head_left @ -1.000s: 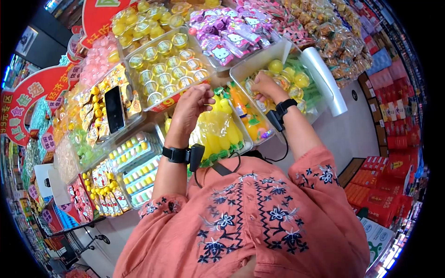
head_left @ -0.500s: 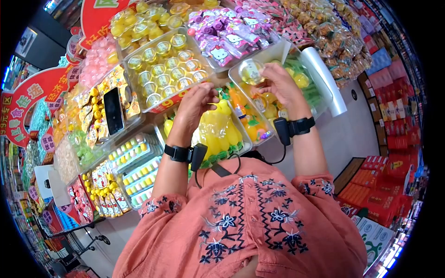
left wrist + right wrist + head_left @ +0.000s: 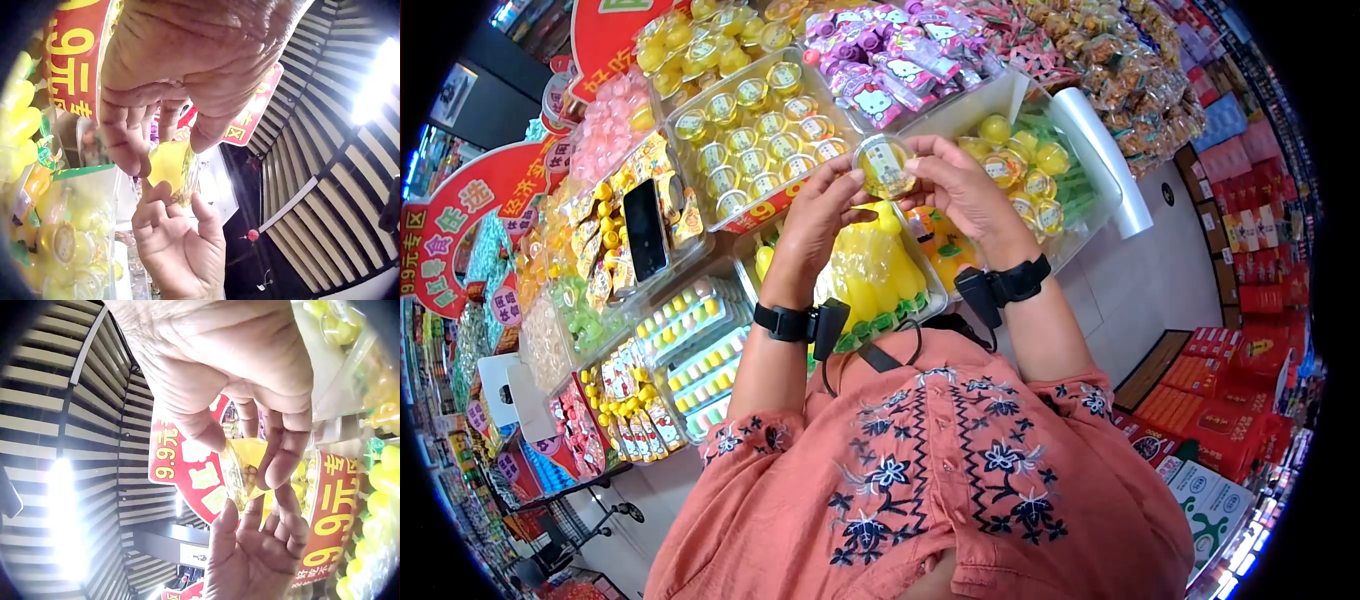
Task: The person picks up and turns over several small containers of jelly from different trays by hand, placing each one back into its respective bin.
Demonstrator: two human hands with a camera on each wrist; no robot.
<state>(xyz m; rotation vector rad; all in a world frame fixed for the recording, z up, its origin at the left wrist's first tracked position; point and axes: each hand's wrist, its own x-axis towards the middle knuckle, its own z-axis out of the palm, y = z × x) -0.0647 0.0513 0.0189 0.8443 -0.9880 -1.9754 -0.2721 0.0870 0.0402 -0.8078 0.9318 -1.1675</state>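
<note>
Between fingers [image 3: 288, 450]: round, translucent yellow cup [image 3: 167, 164], printed lid [image 3: 883, 162].

Bright sweets around a black phone [image 3: 646, 230]
The phone lies on yellow packets [image 3: 588, 243]; pastel sweets [image 3: 707, 368] (in neat rows) sit to its lower right, purple kitten-print packets [image 3: 875, 100] upper right, a red sign [image 3: 475, 200] left.

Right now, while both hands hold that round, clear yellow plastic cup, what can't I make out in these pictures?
1. Head view: the wording on the round, clear yellow plastic cup, too small and blurred to read.
2. Head view: the right end of the red price strip, covered by the left hand.
3. Right wrist view: part of the curved red sign with pale characters, behind the right hand.
</note>
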